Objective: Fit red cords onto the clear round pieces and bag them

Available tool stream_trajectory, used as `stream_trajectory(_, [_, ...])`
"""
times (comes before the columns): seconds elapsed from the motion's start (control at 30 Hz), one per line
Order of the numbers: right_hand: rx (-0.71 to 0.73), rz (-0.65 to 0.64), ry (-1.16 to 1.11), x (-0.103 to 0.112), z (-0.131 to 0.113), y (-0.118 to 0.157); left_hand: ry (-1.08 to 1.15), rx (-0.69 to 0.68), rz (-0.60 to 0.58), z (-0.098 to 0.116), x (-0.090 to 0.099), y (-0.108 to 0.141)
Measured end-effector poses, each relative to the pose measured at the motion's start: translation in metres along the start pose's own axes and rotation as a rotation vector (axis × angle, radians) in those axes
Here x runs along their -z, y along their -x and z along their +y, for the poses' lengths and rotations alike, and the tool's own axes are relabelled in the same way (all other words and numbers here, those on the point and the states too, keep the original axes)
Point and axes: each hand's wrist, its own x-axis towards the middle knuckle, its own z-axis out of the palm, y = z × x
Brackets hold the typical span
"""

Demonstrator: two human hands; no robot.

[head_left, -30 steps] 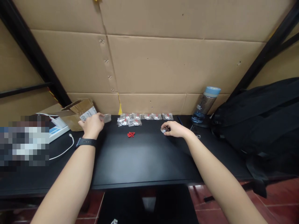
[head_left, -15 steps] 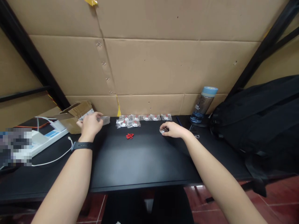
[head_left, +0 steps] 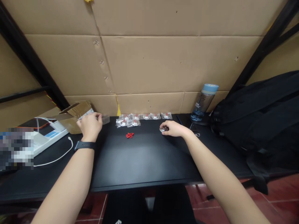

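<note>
My right hand (head_left: 171,128) is closed around a round, shiny silver disc (head_left: 162,130) on the black desk, its fingers covering most of it. Over at the left, my left hand (head_left: 91,124), a dark watch on its wrist, has its fingers curled together beside an open cardboard box (head_left: 74,124). A clear plastic bag (head_left: 106,119) shows just past those fingertips; what they pinch is hidden. Between the hands lies a small bundle of red cord (head_left: 130,135). Behind it, several silver discs with red bits in clear bags (head_left: 146,116) line the back of the desk.
A water bottle (head_left: 203,104) with a blue lid and a black backpack (head_left: 259,124) stand at the right. A small metal ring (head_left: 197,135) lies near my right forearm. On the left are a white power strip (head_left: 50,140) and a white cable (head_left: 56,161). Cardboard (head_left: 144,68) walls the back.
My left hand has turned slightly and shifted a little at the box. The right hand keeps its place on the disc. The whole view has tilted a bit.
</note>
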Motion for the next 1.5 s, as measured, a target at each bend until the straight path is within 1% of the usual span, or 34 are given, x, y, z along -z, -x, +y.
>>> stream_trajectory(0.07, [0.004, 0.000, 0.000, 0.000, 0.001, 0.000, 0.026, -0.061, 0.078, 0.008, 0.002, 0.003])
stream_trajectory(0.13, [-0.002, 0.003, -0.005, -0.001, 0.001, 0.000, 0.053, -0.065, 0.129, 0.015, 0.004, 0.006])
stream_trajectory(0.2, [-0.006, 0.003, -0.003, -0.001, 0.001, 0.000, 0.091, -0.059, 0.164, 0.023, 0.007, 0.010])
stream_trajectory(0.27, [0.001, 0.004, 0.012, -0.001, 0.000, 0.000, 0.136, -0.110, 0.174, 0.036, 0.008, 0.018])
stream_trajectory(0.33, [0.012, 0.002, 0.028, 0.000, -0.001, 0.000, 0.175, -0.215, 0.135, 0.053, 0.006, 0.028])
stream_trajectory(0.43, [0.008, -0.001, 0.020, 0.000, -0.001, 0.000, 0.176, -0.405, -0.013, 0.078, -0.005, 0.043])
stream_trajectory(0.53, [-0.012, 0.019, -0.003, -0.001, 0.000, 0.000, 0.184, -0.582, -0.111, 0.089, -0.018, 0.052])
stream_trajectory(0.63, [-0.014, 0.030, 0.001, -0.002, 0.001, -0.001, 0.190, -0.671, -0.184, 0.086, -0.025, 0.053])
stream_trajectory(0.77, [-0.011, 0.040, 0.016, -0.004, 0.003, -0.002, 0.177, -0.687, -0.222, 0.079, -0.026, 0.051])
stream_trajectory(0.97, [-0.015, 0.038, 0.013, -0.005, 0.004, -0.001, 0.171, -0.697, -0.251, 0.082, -0.030, 0.051])
stream_trajectory(1.03, [-0.005, 0.037, 0.013, -0.004, 0.004, -0.001, 0.190, -0.689, -0.258, 0.082, -0.029, 0.049])
stream_trajectory(1.13, [0.000, 0.044, 0.028, -0.004, 0.003, -0.001, 0.218, -0.685, -0.269, 0.078, -0.020, 0.045])
stream_trajectory(1.17, [-0.006, 0.048, 0.032, -0.004, 0.003, -0.001, 0.215, -0.701, -0.296, 0.075, -0.016, 0.043])
stream_trajectory(1.23, [-0.023, 0.054, 0.040, -0.003, 0.003, -0.001, 0.191, -0.752, -0.393, 0.070, -0.009, 0.041])
stream_trajectory(1.3, [-0.047, 0.066, 0.050, -0.002, 0.002, -0.001, 0.172, -0.793, -0.493, 0.067, -0.007, 0.041])
stream_trajectory(1.33, [-0.061, 0.074, 0.056, -0.001, 0.001, 0.000, 0.173, -0.803, -0.524, 0.066, -0.007, 0.042])
stream_trajectory(1.4, [-0.084, 0.098, 0.058, 0.000, -0.002, 0.000, 0.189, -0.808, -0.544, 0.066, -0.011, 0.043])
stream_trajectory(1.5, [-0.090, 0.141, 0.028, 0.000, -0.005, 0.000, 0.210, -0.817, -0.540, 0.069, -0.018, 0.045])
